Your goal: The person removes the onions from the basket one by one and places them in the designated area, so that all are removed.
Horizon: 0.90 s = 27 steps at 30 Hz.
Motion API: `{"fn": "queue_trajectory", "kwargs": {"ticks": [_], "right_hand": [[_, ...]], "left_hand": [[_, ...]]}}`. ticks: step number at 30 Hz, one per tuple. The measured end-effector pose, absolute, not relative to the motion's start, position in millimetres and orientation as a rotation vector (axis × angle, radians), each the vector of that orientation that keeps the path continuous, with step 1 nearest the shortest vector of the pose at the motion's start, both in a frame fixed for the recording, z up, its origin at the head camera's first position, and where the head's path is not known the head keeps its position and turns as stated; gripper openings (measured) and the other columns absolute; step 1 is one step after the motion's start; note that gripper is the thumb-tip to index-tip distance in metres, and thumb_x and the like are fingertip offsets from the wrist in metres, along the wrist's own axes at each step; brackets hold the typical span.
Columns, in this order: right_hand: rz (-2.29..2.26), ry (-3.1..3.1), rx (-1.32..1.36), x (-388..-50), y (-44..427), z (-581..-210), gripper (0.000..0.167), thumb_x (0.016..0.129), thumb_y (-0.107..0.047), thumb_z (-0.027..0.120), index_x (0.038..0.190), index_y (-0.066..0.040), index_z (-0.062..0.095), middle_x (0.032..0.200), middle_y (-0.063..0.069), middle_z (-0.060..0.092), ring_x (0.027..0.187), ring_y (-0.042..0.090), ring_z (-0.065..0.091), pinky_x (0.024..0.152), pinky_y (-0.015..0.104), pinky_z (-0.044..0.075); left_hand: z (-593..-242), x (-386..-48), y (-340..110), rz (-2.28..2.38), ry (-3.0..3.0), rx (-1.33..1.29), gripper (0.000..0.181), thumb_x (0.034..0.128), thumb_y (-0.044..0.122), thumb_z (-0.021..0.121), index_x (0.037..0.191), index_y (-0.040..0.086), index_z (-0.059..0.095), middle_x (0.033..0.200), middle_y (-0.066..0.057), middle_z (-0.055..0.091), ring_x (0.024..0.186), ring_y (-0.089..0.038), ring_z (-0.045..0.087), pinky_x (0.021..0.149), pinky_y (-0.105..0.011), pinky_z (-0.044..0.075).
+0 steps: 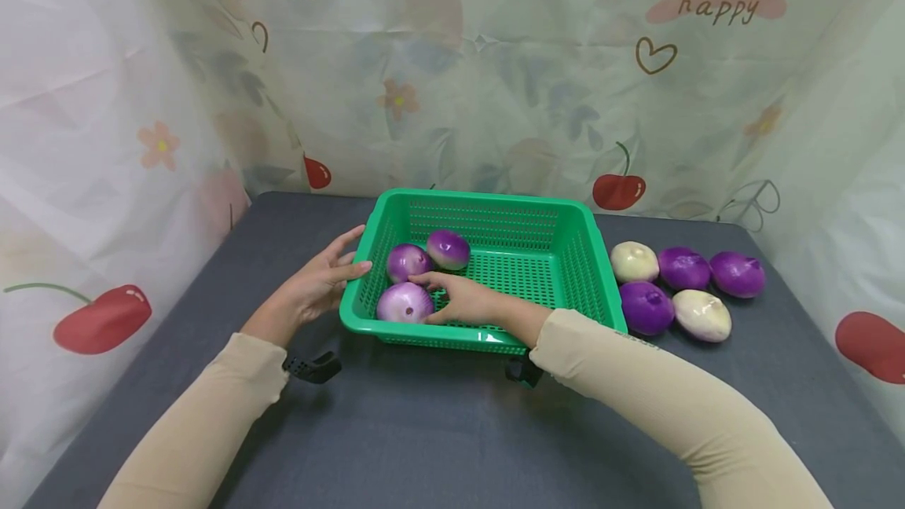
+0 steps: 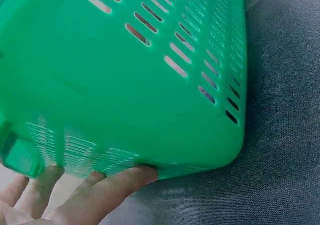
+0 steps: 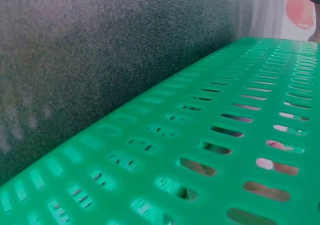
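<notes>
A green plastic basket with four sides and lots of little holes (image 1: 580,258) sits on the dark grey cloth-topped table (image 1: 424,446), in the middle and close to the far edge. Three shiny round onions are in it, all at its left end. A pale purple onion with a brown spot (image 1: 400,305) is in the near left corner of the basket. A purple and white onion (image 1: 408,261) sits just behind it, and a darker purple onion with a white band (image 1: 448,248) is near the basket's far side.

Five more onions are on the table, by the basket's right side, toward the far right corner. Three are deep purple onions (image 1: 683,268) and two are cream-white onions (image 1: 634,261). That makes eight onions.

The right hand (image 1: 463,298) reaches over the basket's near edge. Its grip is partly closed, with a finger and the thumb around the right side of the pale purple onion. The left hand (image 1: 314,283) is at the basket's left side. Its grip is wide, with fingers spread and touching the basket from outside.
</notes>
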State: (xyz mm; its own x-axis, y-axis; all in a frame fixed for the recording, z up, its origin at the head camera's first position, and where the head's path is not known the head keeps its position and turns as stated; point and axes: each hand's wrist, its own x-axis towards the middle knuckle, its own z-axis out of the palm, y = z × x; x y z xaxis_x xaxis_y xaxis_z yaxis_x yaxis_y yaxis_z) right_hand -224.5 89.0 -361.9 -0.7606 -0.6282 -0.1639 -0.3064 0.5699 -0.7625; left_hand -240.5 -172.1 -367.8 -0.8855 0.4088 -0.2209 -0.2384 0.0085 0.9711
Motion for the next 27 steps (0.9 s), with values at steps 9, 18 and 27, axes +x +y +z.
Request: {"fn": "queue_trajectory", "kwargs": {"ticks": [9,18,27], "right_hand": [[-1.191,2.296,-0.758,-225.9,87.1,-363.7,0.058,0.084,-0.002,0.072,0.133,-0.001,0.041,0.134,0.018,0.05,0.126,0.03,0.049,0.105,0.04,0.044],[-1.153,2.296,-0.764,-226.1,88.3,-361.3,0.066,0.083,0.001,0.073,0.142,-0.008,0.045,0.123,0.018,0.052,0.102,0.029,0.064,0.087,0.033,0.054],[-1.157,2.361,-0.756,-225.1,88.5,-358.8,0.064,0.081,-0.004,0.077,0.137,-0.012,0.048,0.134,0.013,0.053,0.11,0.026,0.058,0.088,0.032,0.053]], "left_hand": [[-366.5,-240.4,-172.6,1.936,1.835,0.177,0.076,0.0991,0.018,0.056,0.156,0.032,0.007,0.157,-0.015,0.027,0.116,-0.031,0.06,0.086,-0.047,0.054],[-367.5,-240.5,-172.7,1.937,1.829,0.174,0.076,0.0992,0.017,0.055,0.156,0.032,0.006,0.158,-0.015,0.026,0.118,-0.032,0.059,0.088,-0.05,0.053],[-367.2,-240.1,-172.1,1.942,1.823,0.169,0.077,0.099,0.017,0.056,0.156,0.032,0.006,0.158,-0.015,0.025,0.118,-0.032,0.059,0.087,-0.049,0.053]]}}
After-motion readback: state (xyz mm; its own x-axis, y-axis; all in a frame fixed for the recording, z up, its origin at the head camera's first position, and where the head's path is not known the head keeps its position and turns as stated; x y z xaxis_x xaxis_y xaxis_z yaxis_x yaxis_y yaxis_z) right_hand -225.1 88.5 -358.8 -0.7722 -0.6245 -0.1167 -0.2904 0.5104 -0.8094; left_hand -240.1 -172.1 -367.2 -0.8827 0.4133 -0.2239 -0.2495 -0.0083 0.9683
